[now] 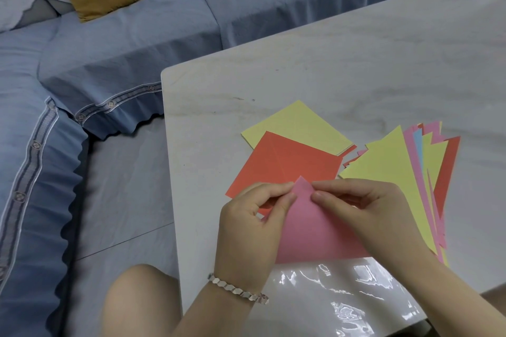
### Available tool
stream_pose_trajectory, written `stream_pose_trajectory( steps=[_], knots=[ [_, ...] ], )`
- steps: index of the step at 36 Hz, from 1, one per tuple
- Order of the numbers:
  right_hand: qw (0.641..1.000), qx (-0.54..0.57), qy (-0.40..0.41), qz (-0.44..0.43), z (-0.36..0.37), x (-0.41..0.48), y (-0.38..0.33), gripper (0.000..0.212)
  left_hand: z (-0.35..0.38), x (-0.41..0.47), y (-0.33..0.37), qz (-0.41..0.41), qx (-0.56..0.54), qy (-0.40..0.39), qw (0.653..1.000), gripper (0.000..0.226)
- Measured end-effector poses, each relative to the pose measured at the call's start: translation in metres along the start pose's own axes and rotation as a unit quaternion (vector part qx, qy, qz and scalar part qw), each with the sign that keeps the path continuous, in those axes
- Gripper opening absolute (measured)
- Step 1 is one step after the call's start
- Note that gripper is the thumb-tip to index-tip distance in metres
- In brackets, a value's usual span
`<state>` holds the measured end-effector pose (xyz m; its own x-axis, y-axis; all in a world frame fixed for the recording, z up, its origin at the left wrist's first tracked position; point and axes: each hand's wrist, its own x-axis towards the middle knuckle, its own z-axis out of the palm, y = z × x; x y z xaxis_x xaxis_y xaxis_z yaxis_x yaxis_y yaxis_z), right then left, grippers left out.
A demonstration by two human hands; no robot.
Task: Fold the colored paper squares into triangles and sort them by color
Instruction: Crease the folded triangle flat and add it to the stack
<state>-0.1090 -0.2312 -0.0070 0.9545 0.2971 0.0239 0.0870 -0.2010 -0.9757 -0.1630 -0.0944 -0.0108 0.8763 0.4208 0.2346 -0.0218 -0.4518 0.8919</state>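
Now, step: the person is folding a pink paper square (315, 232) into a triangle. Its corners look brought together at the top, but I think the fold is not pressed flat yet.
Left hand (254, 216): thumb and first finger pinch the left side of the pink tip. The other fingers curl under.
Right hand (364, 205): thumb and finger pinch the right side of the same tip, right beside the left fingertips.
Pink paper: it sits between both hands. Its tip pokes up past the fingertips, and its wide bottom lies on the white stone-look table (356, 63) near the wrists.
Next move: probably line the corners up, hold the tip down with one hand and rub along the fold with the other. Thin paper can slip, so the corners may slide apart.
Past the grip: a red-orange paper square (282, 164), then a pale yellow paper square (298, 126).
Right of the grip: a fanned pile of folded triangles (391, 172), yellow on top, with colours mixed. Sorting looks not done.
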Motion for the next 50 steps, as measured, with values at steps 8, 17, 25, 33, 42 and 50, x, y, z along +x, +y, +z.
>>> stream_pose_trajectory(
  steps=[8,17,25,33,42,50],
  knots=[
    [0.999,-0.022,-0.023,-0.009,-0.002,0.003,0.005,0.026,-0.002,0.003,0.001,-0.024,0.01,-0.023,0.999,0.034],
    [0.968,-0.192,-0.139,-0.079,-0.007,0.015,0.007,0.014,-0.011,0.024,-0.004,-0.043,0.088,-0.186,0.978,0.015],
    [0.901,-0.332,-0.017,-0.277,0.02,0.029,0.027,0.025,-0.004,0.029,-0.039,-0.266,-0.081,0.025,0.96,0.021],
    [0.841,-0.465,-0.198,-0.194,0.048,0.02,0.062,0.031,0.007,0.024,-0.082,-0.314,0.006,0.092,0.945,0.019],
    [0.804,-0.551,-0.16,-0.154,0.023,0.006,0.097,0.08,0.008,0.019,-0.091,-0.246,0.1,0.059,0.962,0.023],
    [0.793,-0.579,-0.135,-0.129,0.029,0.047,0.09,0.029,0.008,0.015,-0.095,-0.22,0.091,0.066,0.969,0.029]
  ],
)
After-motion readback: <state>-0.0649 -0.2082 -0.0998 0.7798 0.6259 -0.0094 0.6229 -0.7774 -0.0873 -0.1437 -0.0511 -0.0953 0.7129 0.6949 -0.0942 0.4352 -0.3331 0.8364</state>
